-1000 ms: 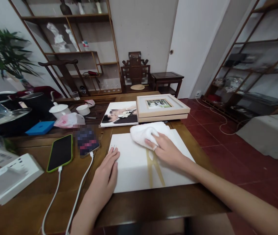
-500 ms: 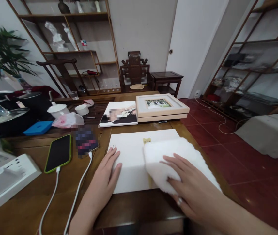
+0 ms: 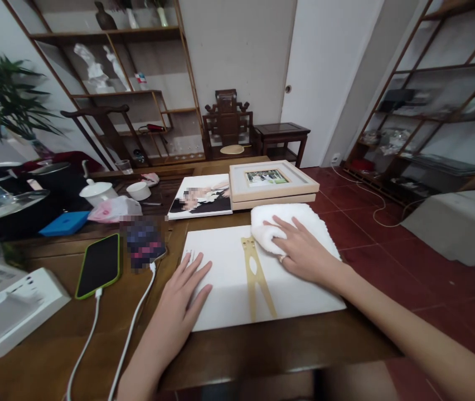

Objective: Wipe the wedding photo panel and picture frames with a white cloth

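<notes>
A flat white board (image 3: 221, 301) lies on the table in front of me, with a yellowish A-shaped piece (image 3: 249, 278) on its face, narrow end away from me. My left hand (image 3: 187, 284) rests on the board's left side, fingers spread and nothing in them. Over its far right corner is a fluffy white towel (image 3: 308, 220), partly bunched up. My right hand (image 3: 296, 245) presses down on this towel with the fingers over a fold; a ring shows on one finger. The towel's underside is hidden.
Behind the board lie a photo panel (image 3: 204, 197) and stacked wooden picture frames (image 3: 275, 189). To the left are a green-edged phone (image 3: 99, 264) with a white cable (image 3: 91, 328), a blurred second device (image 3: 143, 245), a white power strip (image 3: 24, 312) and a blue box (image 3: 65, 223).
My right hand has slid the towel away from me toward the board's far right corner, uncovering the A-shaped piece. The left hand stays in place on the board.
</notes>
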`<state>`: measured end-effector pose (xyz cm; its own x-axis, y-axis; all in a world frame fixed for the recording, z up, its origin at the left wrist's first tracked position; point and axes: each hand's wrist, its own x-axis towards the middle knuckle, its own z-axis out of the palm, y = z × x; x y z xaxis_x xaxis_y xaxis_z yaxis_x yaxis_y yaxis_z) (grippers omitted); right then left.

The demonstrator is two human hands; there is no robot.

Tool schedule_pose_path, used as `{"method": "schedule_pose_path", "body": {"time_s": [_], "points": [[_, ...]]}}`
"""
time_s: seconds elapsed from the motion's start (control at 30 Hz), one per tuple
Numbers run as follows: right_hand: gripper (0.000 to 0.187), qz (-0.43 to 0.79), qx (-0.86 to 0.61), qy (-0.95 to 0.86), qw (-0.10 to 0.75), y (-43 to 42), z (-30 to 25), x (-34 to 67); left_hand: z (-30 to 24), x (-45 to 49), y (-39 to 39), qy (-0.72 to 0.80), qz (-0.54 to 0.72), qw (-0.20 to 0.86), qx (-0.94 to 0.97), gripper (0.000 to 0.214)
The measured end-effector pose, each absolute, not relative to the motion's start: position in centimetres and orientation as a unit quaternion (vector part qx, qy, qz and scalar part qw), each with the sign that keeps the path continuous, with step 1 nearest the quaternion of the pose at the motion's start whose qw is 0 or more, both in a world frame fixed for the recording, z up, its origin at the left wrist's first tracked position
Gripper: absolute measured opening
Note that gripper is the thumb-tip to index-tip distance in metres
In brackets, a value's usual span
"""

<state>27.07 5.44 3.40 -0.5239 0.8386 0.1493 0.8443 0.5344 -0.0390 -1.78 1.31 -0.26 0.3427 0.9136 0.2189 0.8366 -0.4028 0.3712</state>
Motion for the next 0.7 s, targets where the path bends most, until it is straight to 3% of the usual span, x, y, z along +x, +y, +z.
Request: {"method": "schedule_pose_path", "body": {"time_s": [0.4,0.7], "points": [[0.015,0.043,-0.409,-0.904,0.116,-5.1,1.9,28.0,-0.6,-1.8,1.5,0.523,0.205,0.081,0.823,0.040],[0.013,0.033,-0.435,-0.890,0.130,2.7,3.3,27.7,-0.2,-1.7,1.4,0.522,0.209,0.083,0.823,0.039]]}}
